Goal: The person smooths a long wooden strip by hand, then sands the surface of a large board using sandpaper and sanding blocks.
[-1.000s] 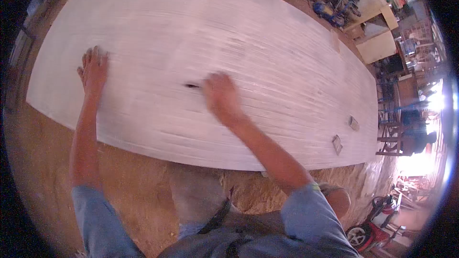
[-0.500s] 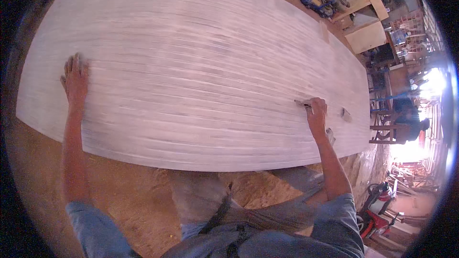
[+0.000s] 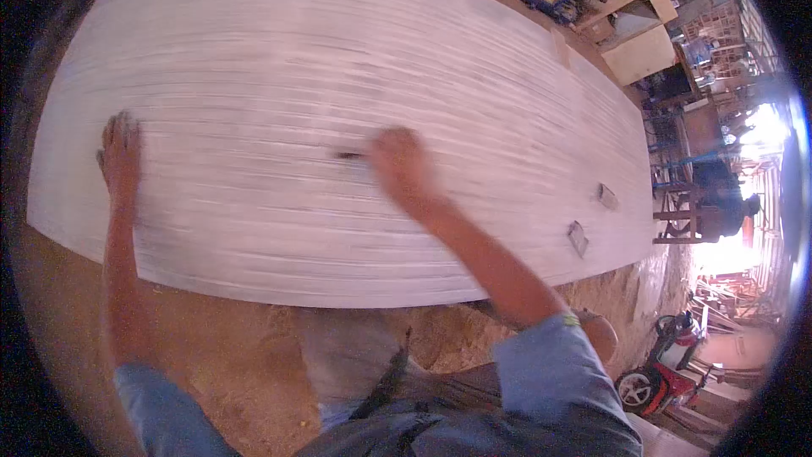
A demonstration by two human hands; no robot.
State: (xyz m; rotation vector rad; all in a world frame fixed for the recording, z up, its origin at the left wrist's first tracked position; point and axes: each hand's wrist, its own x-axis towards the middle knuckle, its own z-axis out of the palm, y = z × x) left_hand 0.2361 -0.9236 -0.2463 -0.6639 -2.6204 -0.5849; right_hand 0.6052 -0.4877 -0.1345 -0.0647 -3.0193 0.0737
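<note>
We are resting our left hand (image 3: 121, 152) palm-down, fingers pointing forward, and sweeping our blurred right hand (image 3: 403, 165), both arms reaching forward.

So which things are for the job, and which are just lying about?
For the job:
big pale panel
left hand, spread on it
right hand, blurred, holding a dark thin thing
probably the small block nearer the panel's bottom edge and the other small block

Just about:
red motorbike
blue machine
</note>
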